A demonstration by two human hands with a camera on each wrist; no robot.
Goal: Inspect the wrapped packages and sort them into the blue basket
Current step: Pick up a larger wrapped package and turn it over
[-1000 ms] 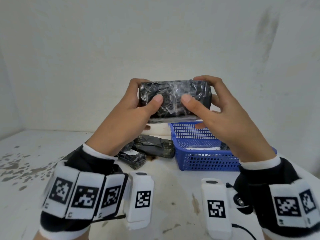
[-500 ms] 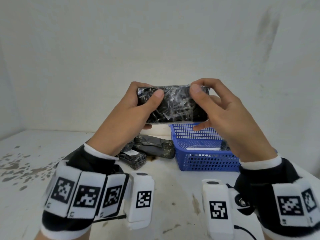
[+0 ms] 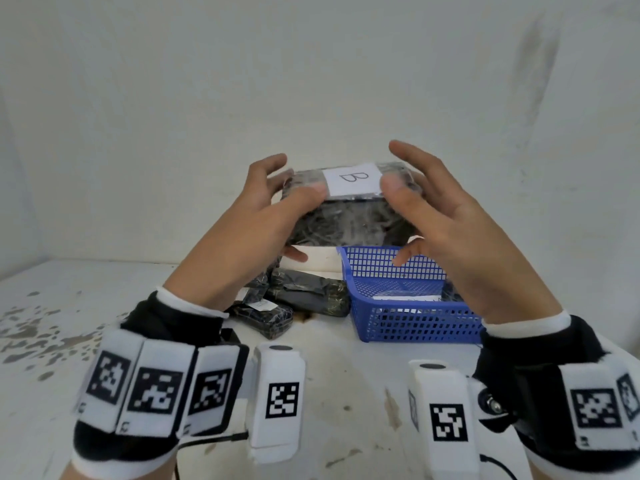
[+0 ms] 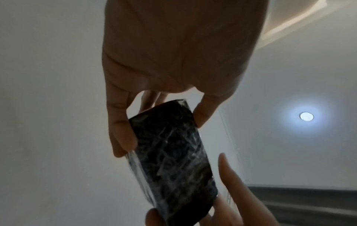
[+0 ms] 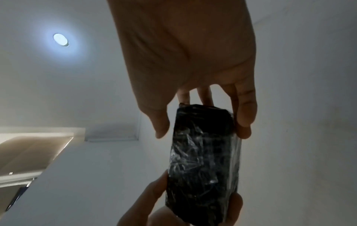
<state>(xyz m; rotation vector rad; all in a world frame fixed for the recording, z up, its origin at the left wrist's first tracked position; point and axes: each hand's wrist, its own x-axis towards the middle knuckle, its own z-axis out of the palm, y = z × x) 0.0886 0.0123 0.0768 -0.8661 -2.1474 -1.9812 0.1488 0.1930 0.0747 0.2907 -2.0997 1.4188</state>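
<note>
I hold a black package [image 3: 349,220] wrapped in clear film up in front of me, above the table. A white label [image 3: 354,179] marked "B" lies on its upper face. My left hand [image 3: 266,209] pinches its left end between thumb and fingers, and my right hand [image 3: 426,206] pinches the right end likewise. The wrist views show the same package [image 4: 173,162] [image 5: 203,160] gripped at both ends. The blue basket [image 3: 408,320] stands on the table below and to the right, with a labelled package partly visible inside.
Several more black wrapped packages [image 3: 304,296] lie on the white stained table [image 3: 104,323] just left of the basket. A white wall rises close behind. Marker-covered wrist units sit on both forearms at the bottom of the head view.
Both hands have rolled the package toward me, so the face with the white "B" label now shows on top. The package sits slightly lower and my fingers have regripped its ends.
</note>
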